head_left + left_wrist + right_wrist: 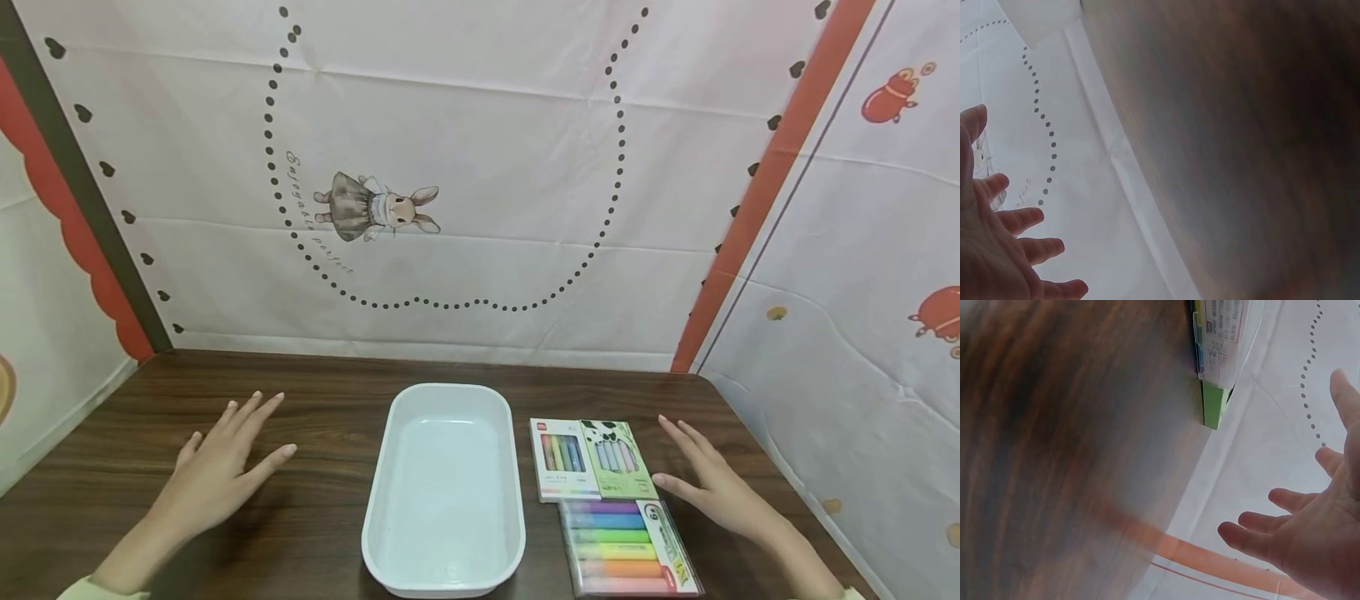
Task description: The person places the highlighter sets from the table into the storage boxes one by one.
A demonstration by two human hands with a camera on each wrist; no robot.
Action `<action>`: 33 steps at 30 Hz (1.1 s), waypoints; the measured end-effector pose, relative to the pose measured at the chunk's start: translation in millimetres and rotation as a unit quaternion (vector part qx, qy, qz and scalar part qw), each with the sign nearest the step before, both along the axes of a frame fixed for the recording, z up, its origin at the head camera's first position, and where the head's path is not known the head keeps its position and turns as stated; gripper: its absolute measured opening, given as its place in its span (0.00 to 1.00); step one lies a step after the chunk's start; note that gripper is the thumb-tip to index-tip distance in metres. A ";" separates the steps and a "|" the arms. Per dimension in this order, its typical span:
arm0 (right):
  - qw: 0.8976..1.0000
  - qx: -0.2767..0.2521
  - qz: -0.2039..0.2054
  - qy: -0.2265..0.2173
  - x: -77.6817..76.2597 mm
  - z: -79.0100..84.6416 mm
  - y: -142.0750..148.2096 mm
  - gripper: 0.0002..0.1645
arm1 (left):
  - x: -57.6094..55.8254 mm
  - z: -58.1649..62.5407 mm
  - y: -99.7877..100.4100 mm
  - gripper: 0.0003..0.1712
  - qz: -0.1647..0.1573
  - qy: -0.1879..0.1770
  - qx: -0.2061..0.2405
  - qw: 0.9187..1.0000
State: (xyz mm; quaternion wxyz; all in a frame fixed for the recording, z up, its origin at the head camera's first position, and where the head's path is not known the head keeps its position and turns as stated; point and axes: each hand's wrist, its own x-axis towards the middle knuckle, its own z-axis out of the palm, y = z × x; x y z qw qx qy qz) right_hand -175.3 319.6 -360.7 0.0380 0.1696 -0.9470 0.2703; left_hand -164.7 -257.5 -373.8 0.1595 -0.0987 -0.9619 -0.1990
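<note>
Nothing begun: tray empty, three pen packs untouched.
Left hand and right hand flat, released, on table; green pack just left of the right hand.

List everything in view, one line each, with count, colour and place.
tray: 1, white, empty, centre of the table.
small marker box: 1, white, just right of the tray.
green marker box: 1, green, right of the white box, touching it.
clear marker pack: 1, multicoloured markers, in front of both boxes.
table: 1, dark brown wood.
backdrop: 1, white, rabbit print, behind the table.
left hand: 1, open, left of the tray.
right hand: 1, open, right of the boxes.
</note>
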 end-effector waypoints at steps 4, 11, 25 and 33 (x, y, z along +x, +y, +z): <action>1.000 -0.009 0.007 0.000 2.4 -1.0 0.1 0.46 | 1.5 0.2 4.4 0.42 -0.008 -0.009 0.018 1.000; 1.000 -0.016 0.007 0.008 7.2 -1.3 1.3 0.51 | 4.6 0.9 12.9 0.40 -0.039 -0.012 0.067 0.997; 0.998 -0.045 0.013 -0.034 15.6 -2.1 4.9 0.57 | 13.8 -1.3 34.0 0.39 -0.091 -0.055 0.156 0.982; 0.994 -0.087 0.043 -0.048 18.4 -7.5 9.2 0.59 | 17.9 -0.4 43.7 0.39 -0.107 -0.043 0.186 0.976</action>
